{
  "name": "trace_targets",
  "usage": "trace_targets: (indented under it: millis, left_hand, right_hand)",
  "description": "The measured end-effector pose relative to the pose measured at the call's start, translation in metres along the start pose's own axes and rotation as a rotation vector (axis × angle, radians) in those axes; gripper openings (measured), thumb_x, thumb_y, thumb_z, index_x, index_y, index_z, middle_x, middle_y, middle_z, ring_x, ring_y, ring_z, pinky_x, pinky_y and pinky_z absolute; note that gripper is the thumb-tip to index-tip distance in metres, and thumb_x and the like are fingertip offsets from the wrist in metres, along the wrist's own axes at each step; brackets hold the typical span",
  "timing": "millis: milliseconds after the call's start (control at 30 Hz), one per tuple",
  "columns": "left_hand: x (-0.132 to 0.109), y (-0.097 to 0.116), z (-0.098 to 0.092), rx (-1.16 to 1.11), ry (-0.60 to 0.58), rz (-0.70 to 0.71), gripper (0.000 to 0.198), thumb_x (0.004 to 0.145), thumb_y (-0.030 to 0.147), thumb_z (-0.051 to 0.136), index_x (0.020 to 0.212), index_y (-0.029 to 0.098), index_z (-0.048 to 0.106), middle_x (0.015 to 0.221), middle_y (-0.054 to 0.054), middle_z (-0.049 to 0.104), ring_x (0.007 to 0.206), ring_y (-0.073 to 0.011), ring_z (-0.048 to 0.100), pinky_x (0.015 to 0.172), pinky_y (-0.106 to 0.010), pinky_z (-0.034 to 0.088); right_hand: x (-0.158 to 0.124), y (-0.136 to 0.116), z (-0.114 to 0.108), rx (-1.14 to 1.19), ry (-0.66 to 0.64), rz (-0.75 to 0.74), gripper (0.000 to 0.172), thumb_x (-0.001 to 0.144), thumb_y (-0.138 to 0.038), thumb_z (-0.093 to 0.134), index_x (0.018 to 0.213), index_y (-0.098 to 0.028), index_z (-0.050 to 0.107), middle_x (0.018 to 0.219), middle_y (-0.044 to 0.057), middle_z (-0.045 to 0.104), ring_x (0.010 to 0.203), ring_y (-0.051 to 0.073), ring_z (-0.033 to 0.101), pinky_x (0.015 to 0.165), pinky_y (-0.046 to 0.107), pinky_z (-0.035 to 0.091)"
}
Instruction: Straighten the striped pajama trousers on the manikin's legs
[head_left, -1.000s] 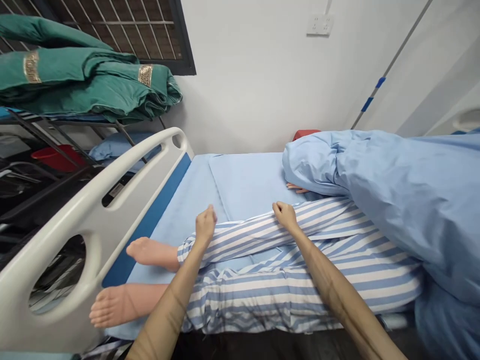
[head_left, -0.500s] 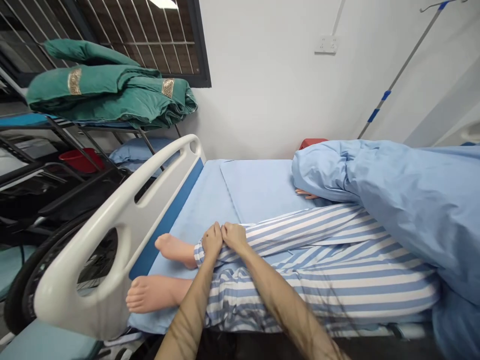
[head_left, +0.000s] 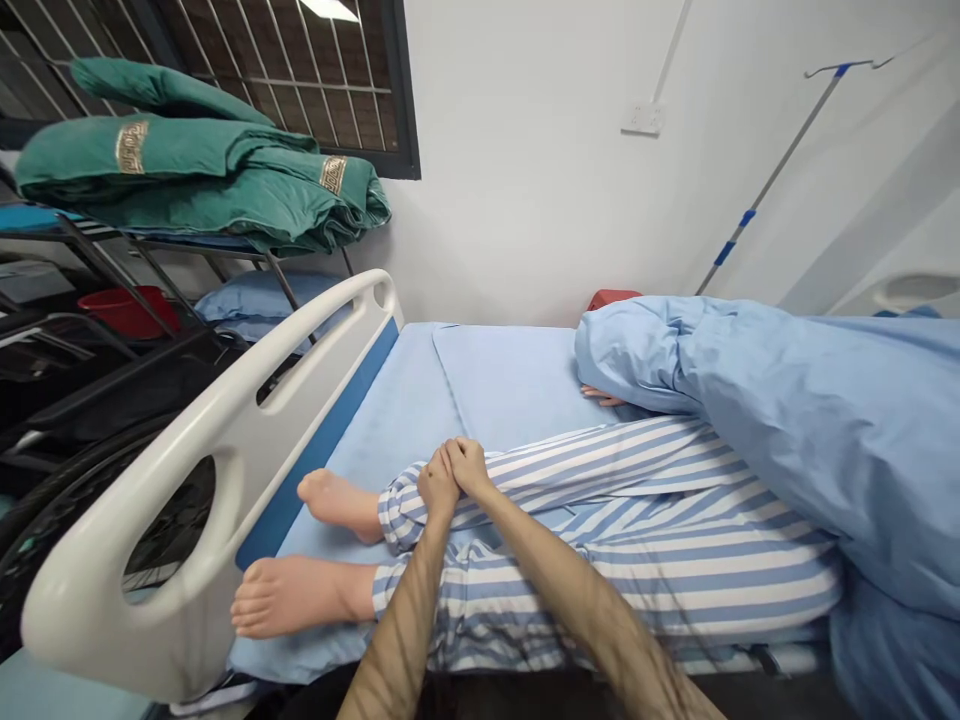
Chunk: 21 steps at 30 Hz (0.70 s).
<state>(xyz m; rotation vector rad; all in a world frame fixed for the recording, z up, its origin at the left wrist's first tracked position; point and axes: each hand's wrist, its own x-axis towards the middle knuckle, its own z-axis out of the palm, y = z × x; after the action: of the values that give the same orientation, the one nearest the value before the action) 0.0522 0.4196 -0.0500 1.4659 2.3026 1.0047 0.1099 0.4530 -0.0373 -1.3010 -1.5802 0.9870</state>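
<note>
A life-size manikin lies on a hospital bed in blue-and-white striped pyjamas [head_left: 600,590], its bare feet pointing left. My left hand [head_left: 439,482] and my right hand [head_left: 466,465] sit side by side, touching, with fingers curled on the far trouser leg [head_left: 555,478] just above its cuff. That leg's foot [head_left: 337,505] rests on the blue sheet [head_left: 390,450], and the nearer foot [head_left: 292,598] lies closer to me. A blue duvet [head_left: 825,450] hides the manikin's upper body, with only its hand [head_left: 601,396] showing at the edge.
A white bed side rail [head_left: 225,450] runs along the left. Beyond it stand a wheelchair wheel [head_left: 75,490], a red basin [head_left: 127,312] and a rack with folded green drapes [head_left: 202,180]. A drip pole [head_left: 765,180] leans by the wall at right.
My hands have come together from their spread positions on the trouser leg and now sit near the cuff. The view has swung slightly, and the manikin's legs lie closer together.
</note>
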Motion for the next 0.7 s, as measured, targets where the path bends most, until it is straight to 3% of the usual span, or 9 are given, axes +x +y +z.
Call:
trace_targets:
  millis: [100,200,333,433,567,700]
  left_hand:
    - [0.002,-0.003,-0.003,0.029,-0.022,0.001,0.03,0.095,0.025,0.036,0.078,0.019,0.061,0.077,-0.009,0.067,0.07,-0.0173,0.057,0.063,-0.026,0.029]
    - [0.003,-0.003,-0.004,0.007,-0.016,-0.014,0.035,0.095,0.029,0.034,0.072,0.02,0.058,0.076,-0.008,0.066,0.071,-0.0171,0.056,0.063,-0.027,0.029]
    - [0.003,0.008,-0.001,-0.115,0.003,-0.058,0.04,0.094,0.034,0.031,0.061,0.02,0.049,0.067,-0.006,0.061,0.065,-0.0161,0.051,0.063,-0.028,0.03]
    - [0.007,0.032,0.002,-0.394,0.003,-0.051,0.042,0.092,0.036,0.032,0.054,0.021,0.041,0.053,-0.003,0.05,0.057,-0.0138,0.046,0.063,-0.027,0.035]
    - [0.011,0.066,0.009,-0.755,0.066,-0.082,0.041,0.09,0.039,0.033,0.053,0.022,0.034,0.048,0.001,0.04,0.051,-0.0112,0.041,0.058,-0.025,0.037]
    - [0.001,0.061,0.029,-0.588,0.081,-0.014,0.037,0.085,0.036,0.041,0.052,0.02,0.035,0.048,0.002,0.038,0.051,-0.0107,0.036,0.056,-0.025,0.029]
  right_hand:
    - [0.003,-0.015,-0.014,-0.146,-0.056,-0.127,0.038,0.084,-0.032,0.045,0.05,-0.019,0.036,0.049,-0.005,0.036,0.052,0.01,0.033,0.054,0.024,0.024]
    - [0.006,-0.017,-0.035,-0.164,-0.009,-0.213,0.038,0.086,-0.035,0.043,0.051,-0.019,0.036,0.049,-0.005,0.035,0.053,0.009,0.032,0.055,0.024,0.023]
    - [0.003,0.012,-0.052,-0.091,0.07,-0.153,0.04,0.087,-0.036,0.039,0.052,-0.02,0.032,0.049,-0.006,0.029,0.052,0.009,0.03,0.055,0.024,0.022]
    - [0.003,0.031,-0.054,0.014,0.075,-0.121,0.041,0.086,-0.039,0.04,0.052,-0.02,0.03,0.05,-0.006,0.027,0.052,0.009,0.03,0.054,0.024,0.023]
    - [0.007,0.036,-0.054,0.144,0.079,-0.088,0.04,0.085,-0.041,0.04,0.051,-0.021,0.031,0.05,-0.006,0.027,0.052,0.01,0.03,0.053,0.024,0.026]
    - [0.008,0.034,-0.052,0.203,0.12,-0.063,0.039,0.084,-0.041,0.041,0.052,-0.022,0.031,0.05,-0.006,0.029,0.051,0.009,0.03,0.052,0.023,0.027]
